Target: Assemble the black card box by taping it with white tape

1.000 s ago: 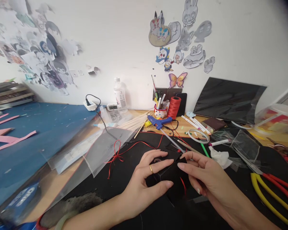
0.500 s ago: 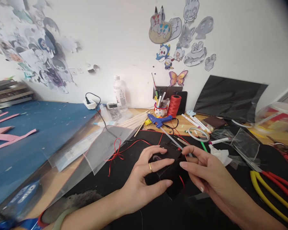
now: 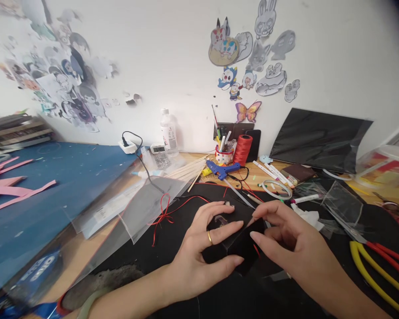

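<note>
Black box (image 3: 236, 241) at centre, near side of worktop (image 3: 252, 179). Your left hand (image 3: 199, 241) clasps it; your right hand (image 3: 292, 235) is at its right edge, fingers curled, pinch unclear. Likely edge-adjusting; next move calls for steady left hold.

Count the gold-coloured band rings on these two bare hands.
1: the gold-coloured ring is on a finger of the left hand, spread over the boxy black object. None shows on the right hand; some of its fingers are partly hidden.
</note>
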`<control>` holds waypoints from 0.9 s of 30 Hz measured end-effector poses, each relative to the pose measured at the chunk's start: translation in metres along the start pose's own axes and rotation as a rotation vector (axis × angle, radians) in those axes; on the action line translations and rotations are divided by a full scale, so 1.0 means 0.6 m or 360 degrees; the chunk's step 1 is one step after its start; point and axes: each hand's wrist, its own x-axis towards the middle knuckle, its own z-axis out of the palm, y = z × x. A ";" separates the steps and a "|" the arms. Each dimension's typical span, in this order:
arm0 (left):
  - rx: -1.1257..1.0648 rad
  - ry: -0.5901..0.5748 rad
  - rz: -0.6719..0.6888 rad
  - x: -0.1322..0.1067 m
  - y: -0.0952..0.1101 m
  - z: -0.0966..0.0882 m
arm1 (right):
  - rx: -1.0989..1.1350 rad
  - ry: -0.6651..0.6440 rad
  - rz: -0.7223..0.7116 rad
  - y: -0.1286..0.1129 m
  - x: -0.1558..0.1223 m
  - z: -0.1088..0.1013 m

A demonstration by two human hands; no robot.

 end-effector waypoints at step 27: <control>0.0025 -0.0046 0.0125 0.005 0.000 -0.007 | 0.0466 -0.0422 0.0375 -0.020 0.009 -0.030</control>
